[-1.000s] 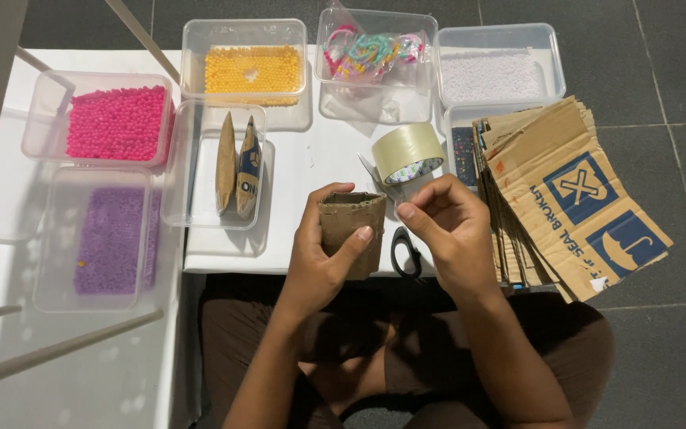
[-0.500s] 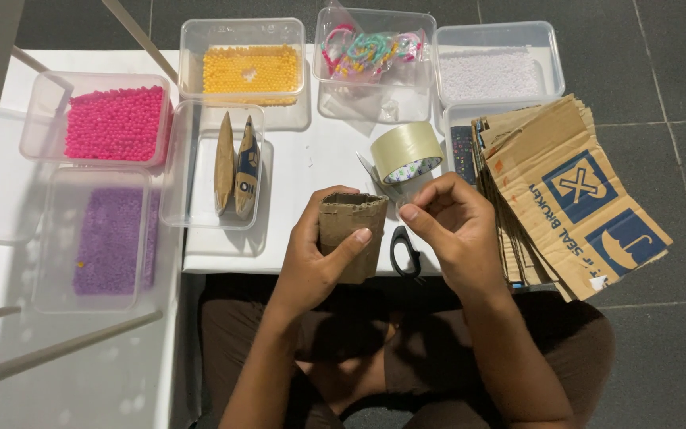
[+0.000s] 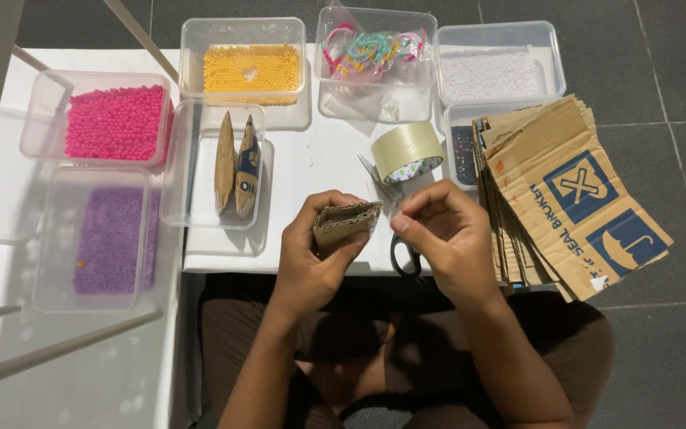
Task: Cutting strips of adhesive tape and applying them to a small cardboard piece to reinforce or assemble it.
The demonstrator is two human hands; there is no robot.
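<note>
**Inspector:** Head view. State of the hands?

**Assistant:** The left hand (image 3: 311, 262) is closed around a folded cardboard piece (image 3: 344, 222), held above the near edge of the white table (image 3: 311, 171). The right hand (image 3: 446, 238) has its fingers curled, fingertips pinched together just beside the piece's right end; whether they touch it, I cannot tell.

**Inspector:** Surroundings?

**Assistant:** Black scissors (image 3: 403, 256) lie partly under the right hand. A roll of clear tape (image 3: 406, 151) stands just beyond the hands. A stack of cardboard sheets (image 3: 565, 199) lies to the right. To the left, a clear tub (image 3: 200, 199) holds two folded cardboard shapes (image 3: 236, 163). Other tubs hold pink beads (image 3: 113, 123), purple beads (image 3: 109, 238), yellow beads (image 3: 252, 70) and white beads (image 3: 490, 73).
</note>
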